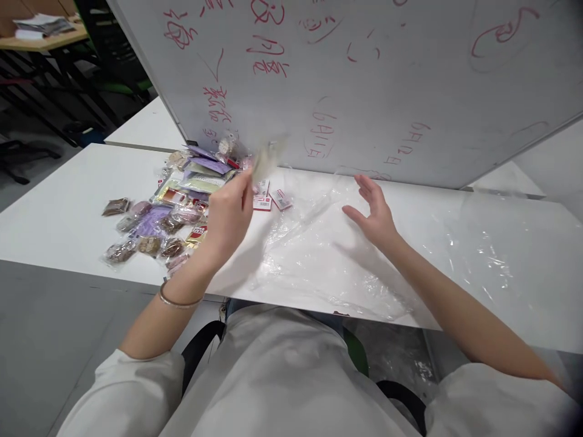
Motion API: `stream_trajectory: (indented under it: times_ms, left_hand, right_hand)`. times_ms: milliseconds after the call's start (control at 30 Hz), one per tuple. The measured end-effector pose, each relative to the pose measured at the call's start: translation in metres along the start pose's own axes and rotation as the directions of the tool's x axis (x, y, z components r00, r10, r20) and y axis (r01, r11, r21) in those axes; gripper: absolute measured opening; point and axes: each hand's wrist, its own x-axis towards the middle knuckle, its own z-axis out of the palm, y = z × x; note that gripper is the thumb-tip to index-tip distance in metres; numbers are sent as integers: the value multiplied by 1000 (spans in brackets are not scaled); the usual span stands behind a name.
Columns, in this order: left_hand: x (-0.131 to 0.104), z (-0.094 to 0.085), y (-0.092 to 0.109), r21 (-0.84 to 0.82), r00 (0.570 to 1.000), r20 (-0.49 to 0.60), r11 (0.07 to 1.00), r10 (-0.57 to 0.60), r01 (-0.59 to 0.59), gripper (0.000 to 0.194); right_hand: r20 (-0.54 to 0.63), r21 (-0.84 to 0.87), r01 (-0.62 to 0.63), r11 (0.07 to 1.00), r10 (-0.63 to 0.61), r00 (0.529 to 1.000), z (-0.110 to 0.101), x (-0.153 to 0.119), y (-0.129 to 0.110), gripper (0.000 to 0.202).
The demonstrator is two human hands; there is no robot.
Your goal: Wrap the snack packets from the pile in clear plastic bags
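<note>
My left hand [231,212] is raised over the right side of a heap of packaged items, its fingers closed on a pale greenish packet [268,156] smeared by motion. In the heap are purple packets [152,221], gold-and-red packets [173,195] and brown lumps in clear wrappers [149,244]. Small red-and-white boxes [280,198] lie just right of my left hand. My right hand [373,212] hovers with fingers apart and nothing in them, above a large clear plastic bag [314,243] spread flat on the white table [59,200].
A whiteboard [364,91] with red handwriting stands along the table's back edge. More clear plastic [487,255] lies to the right. A dark chair [113,54] and a wooden desk with papers [43,24] are behind at the left. Clear plastic also lies on the floor below the table.
</note>
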Motion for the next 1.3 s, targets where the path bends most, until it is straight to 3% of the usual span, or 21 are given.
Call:
stream_trajectory:
  times_ms: [67,100,167,200,233,267,333,367,400,500,567,633,700,800,933,1000,1033,1133,1200,1267,1300]
  left_hand:
    - [-15,0,24,-381,986,143,915,-85,134,29]
    - [-23,1,34,-511,951,294,826,-94,239,31]
    - [-35,7,44,-596,815,580,680,-5,428,38]
    - [-39,11,43,-579,743,668,658,45,481,43]
    - [-40,14,39,-544,707,705,687,63,481,48]
    - [-39,18,31,-488,716,696,761,44,428,50]
    - [-31,26,9,-244,830,557,949,-34,202,45]
    - [-25,31,-3,-50,879,476,997,-34,65,39]
    - [-18,36,-15,125,889,458,990,-7,-57,37]
    - [1,52,-45,330,797,598,880,85,-341,43]
    - [13,59,-57,338,748,652,837,121,-430,48]
    - [23,61,-65,314,704,691,810,163,-495,52]
    - [33,58,-70,274,652,730,787,203,-552,56]
    - [42,53,-73,252,610,768,781,198,-571,57]
    - [43,46,-74,274,596,798,828,88,-488,53]
    - [43,39,-72,274,615,787,865,50,-421,48]
    - [42,35,-69,292,653,757,875,36,-386,46]
    - [36,24,-43,367,845,531,883,59,-292,38]
    - [25,26,-14,286,908,394,919,144,-270,35]
    - [7,39,18,7,833,485,951,266,-308,34]
    - [-3,49,31,-135,745,574,936,341,-325,34]
  right_hand:
    - [41,200,-60,978,53,998,-1,-3,-18,92]
    - [59,278,-123,953,111,992,-2,-6,-24,89]
    - [114,361,-310,880,288,951,-6,-16,-29,73]
    - [144,366,-405,838,379,914,-8,-23,-28,66]
    - [175,347,-487,801,455,873,-11,-30,-25,63]
    - [194,293,-554,780,519,833,-13,-38,-21,63]
    - [194,80,-644,761,622,759,-15,-54,-15,74]
    - [174,-55,-648,759,647,743,-14,-61,-14,81]
    - [144,-193,-617,763,644,751,-13,-67,-13,87]
    - [81,-488,-347,801,438,895,-3,-79,-18,90]
    - [176,-565,-117,817,257,950,5,-83,-19,85]
    - [355,-553,46,832,186,916,11,-86,-16,83]
    - [476,-532,112,839,187,859,15,-88,-11,87]
    - [486,-544,114,831,202,850,20,-89,-3,92]
    - [460,-535,98,839,193,867,25,-87,1,94]
    - [445,-521,84,850,186,876,27,-86,0,97]
    - [438,-511,77,856,183,880,27,-86,0,99]
    - [431,-476,66,877,168,887,28,-84,-2,102]
    - [445,-449,62,891,162,881,26,-83,-2,101]
    - [441,-414,43,909,159,884,21,-81,-2,97]
    - [416,-394,33,918,147,897,17,-82,-2,93]
